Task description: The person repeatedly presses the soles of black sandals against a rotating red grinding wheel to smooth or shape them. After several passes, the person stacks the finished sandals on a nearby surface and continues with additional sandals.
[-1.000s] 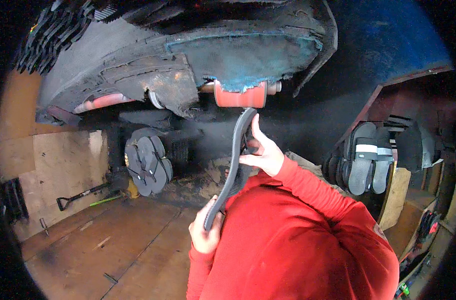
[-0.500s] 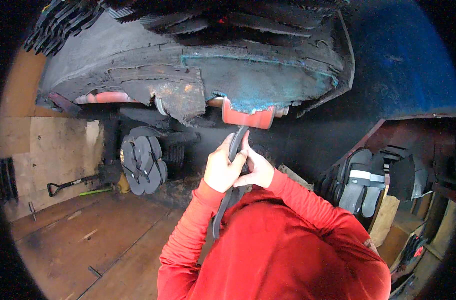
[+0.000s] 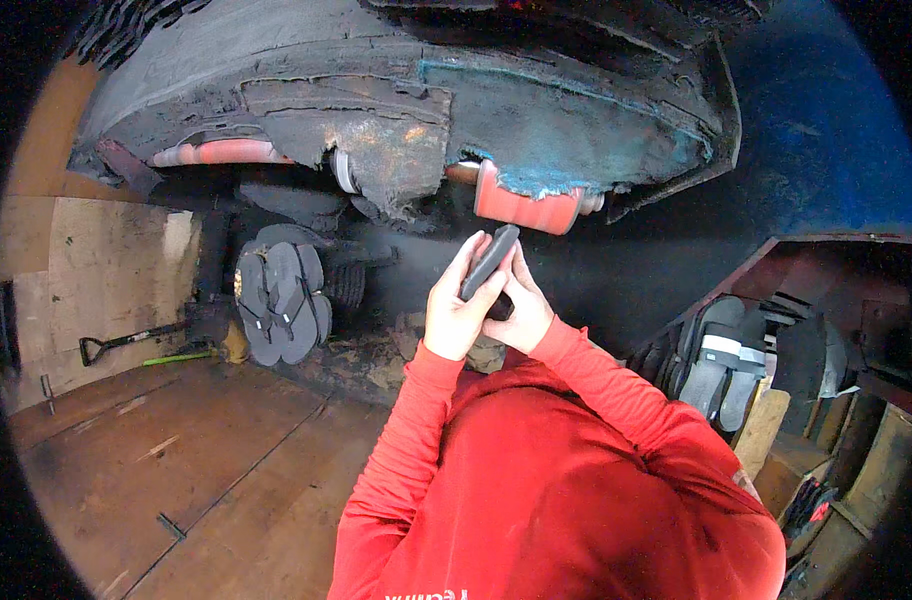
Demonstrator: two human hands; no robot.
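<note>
Between my two hands is a dark grey sandal sole (image 3: 490, 264), seen nearly edge-on and tilted with its tip up and away. My left hand (image 3: 456, 312) grips it from the left, thumb along the near side. From the right, my right hand (image 3: 524, 302) is closed round it; its lower fingers are partly hidden. Just beyond the tip is a red sanding drum (image 3: 528, 211), blurred as if spinning, under a dust-covered hood (image 3: 576, 130). Whether sole and drum touch, I cannot tell.
A second red roller (image 3: 221, 152) sits under the hood's left side. Grey flip-flops (image 3: 284, 305) are stacked at left, and strapped sandals (image 3: 724, 355) at right. A black-handled tool (image 3: 126, 342) lies by the wooden wall. Brown floor panels (image 3: 206, 450) spread below left.
The sole has been turned in my hands: its long lower end, which hung below them, no longer shows. My hands have shifted their grip slightly. The whole view has moved a little.
</note>
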